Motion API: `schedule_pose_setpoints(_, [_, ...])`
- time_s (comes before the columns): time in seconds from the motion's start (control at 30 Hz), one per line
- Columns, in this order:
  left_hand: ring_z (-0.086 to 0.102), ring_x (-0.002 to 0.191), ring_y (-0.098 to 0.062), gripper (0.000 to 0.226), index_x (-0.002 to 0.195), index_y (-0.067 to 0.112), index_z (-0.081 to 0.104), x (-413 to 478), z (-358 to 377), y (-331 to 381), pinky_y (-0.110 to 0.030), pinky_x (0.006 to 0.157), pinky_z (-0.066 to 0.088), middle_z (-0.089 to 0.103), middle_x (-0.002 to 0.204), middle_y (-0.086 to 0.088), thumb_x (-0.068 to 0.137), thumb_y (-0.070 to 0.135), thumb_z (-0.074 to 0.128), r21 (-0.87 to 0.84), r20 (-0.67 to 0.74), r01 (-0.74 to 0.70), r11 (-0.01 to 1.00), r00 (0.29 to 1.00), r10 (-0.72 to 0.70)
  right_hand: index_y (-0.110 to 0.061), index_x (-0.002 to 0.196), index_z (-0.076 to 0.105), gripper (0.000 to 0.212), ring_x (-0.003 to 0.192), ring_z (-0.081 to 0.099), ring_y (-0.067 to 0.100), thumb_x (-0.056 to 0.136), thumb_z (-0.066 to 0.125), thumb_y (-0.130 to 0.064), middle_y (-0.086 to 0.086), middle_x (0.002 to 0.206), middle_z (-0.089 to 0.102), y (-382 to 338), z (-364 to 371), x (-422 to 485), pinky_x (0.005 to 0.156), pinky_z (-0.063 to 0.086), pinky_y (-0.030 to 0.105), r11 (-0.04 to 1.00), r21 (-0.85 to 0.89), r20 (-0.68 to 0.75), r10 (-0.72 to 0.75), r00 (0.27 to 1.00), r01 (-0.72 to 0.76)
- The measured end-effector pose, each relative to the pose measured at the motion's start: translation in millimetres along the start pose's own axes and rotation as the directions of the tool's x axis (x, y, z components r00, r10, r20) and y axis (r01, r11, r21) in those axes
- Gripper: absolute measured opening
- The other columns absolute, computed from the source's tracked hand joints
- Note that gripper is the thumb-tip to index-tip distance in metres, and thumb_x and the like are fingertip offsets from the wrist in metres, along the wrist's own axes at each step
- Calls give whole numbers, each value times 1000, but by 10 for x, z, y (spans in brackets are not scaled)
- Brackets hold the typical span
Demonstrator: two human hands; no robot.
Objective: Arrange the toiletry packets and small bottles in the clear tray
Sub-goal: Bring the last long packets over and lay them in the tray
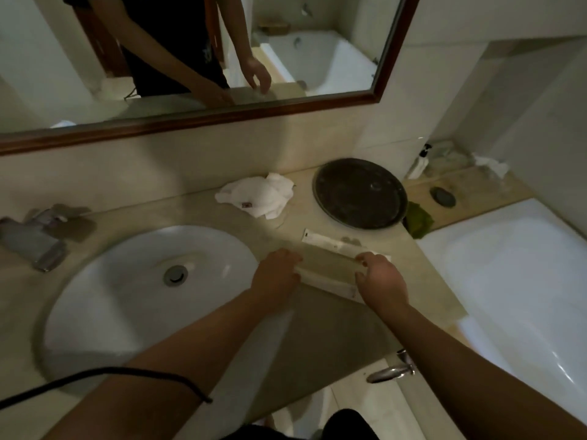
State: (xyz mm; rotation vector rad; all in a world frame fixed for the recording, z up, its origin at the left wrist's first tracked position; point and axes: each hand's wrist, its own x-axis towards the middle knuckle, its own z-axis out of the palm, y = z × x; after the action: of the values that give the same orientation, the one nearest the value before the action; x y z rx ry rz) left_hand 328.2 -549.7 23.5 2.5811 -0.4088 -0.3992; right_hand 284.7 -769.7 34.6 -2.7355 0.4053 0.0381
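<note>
Hands: left (275, 270), right (379, 274) each grip clear tray (330, 265) ends | packet (327, 241) behind | towel (257, 195), dark plate (359, 193) beyond

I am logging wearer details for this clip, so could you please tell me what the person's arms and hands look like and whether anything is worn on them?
Both forearms are bare, with no sleeves in view. The left hand and right hand wear no gloves, and no rings or watch can be made out in the dim, blurred view. A thin black cable runs across the left forearm.
</note>
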Motion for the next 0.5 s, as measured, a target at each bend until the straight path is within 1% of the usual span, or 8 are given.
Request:
schedule_pose_setpoints(0.1, [42, 124, -27, 45, 132, 24, 50, 158, 50, 51, -39, 103, 38, 45, 136, -8, 88, 29, 59, 36, 58, 73, 997, 996, -75, -24, 126, 58, 41, 107, 58, 24, 86, 62, -21, 4, 120, 61, 118, -26, 232, 88, 52, 40, 1000, -12, -15, -21, 1000, 20])
schedule_pose_setpoints(0.13, [41, 124, -28, 47, 132, 24, 50, 205, 73, 81, -39, 102, 38, 45, 136, -8, 87, 33, 60, 56, 78, 91, 994, 992, -95, -24, 127, 58, 41, 109, 57, 24, 86, 62, -20, 4, 123, 60, 165, -28, 312, 90, 51, 41, 999, -12, -3, -37, 999, 37])
schedule_pose_setpoints(0.2, [41, 122, -29, 48, 130, 23, 52, 266, 121, 138, -40, 100, 40, 46, 132, -9, 86, 38, 61, 84, 81, 147, 986, 985, -154, -24, 129, 57, 41, 112, 56, 26, 89, 59, -21, 5, 126, 58, 264, -32, 455, 93, 49, 42, 995, -15, 63, -93, 994, 94])
schedule_pose_setpoints(0.3, [46, 115, -30, 47, 125, 24, 56, 281, 194, 212, -37, 96, 41, 51, 122, -10, 82, 41, 65, 78, 11, 263, 962, 964, -265, -22, 130, 54, 37, 109, 54, 27, 93, 53, -25, 7, 124, 57, 406, -26, 626, 89, 48, 40, 981, -67, 186, -167, 968, 182])
schedule_pose_setpoints(0.4, [47, 110, -30, 49, 120, 25, 57, 261, 239, 277, -36, 90, 41, 54, 115, -9, 76, 43, 70, 108, -9, 315, 943, 949, -316, -22, 126, 54, 33, 106, 53, 27, 93, 50, -24, 7, 122, 56, 527, 19, 770, 85, 47, 38, 946, -145, 250, -250, 936, 291])
schedule_pose_setpoints(0.43, [48, 109, -29, 49, 117, 26, 58, 240, 251, 292, -35, 87, 41, 54, 113, -8, 74, 43, 72, 105, -7, 332, 937, 943, -333, -22, 123, 55, 31, 105, 53, 27, 92, 49, -23, 7, 120, 56, 552, 22, 810, 83, 46, 38, 937, -145, 255, -274, 927, 317])
schedule_pose_setpoints(0.5, [48, 106, -26, 44, 109, 26, 61, 181, 285, 320, -33, 85, 41, 54, 111, -5, 71, 43, 74, 84, -25, 372, 924, 928, -372, -24, 115, 58, 26, 98, 55, 25, 92, 48, -20, 5, 115, 59, 591, 21, 883, 76, 44, 36, 935, -88, 267, -311, 912, 344])
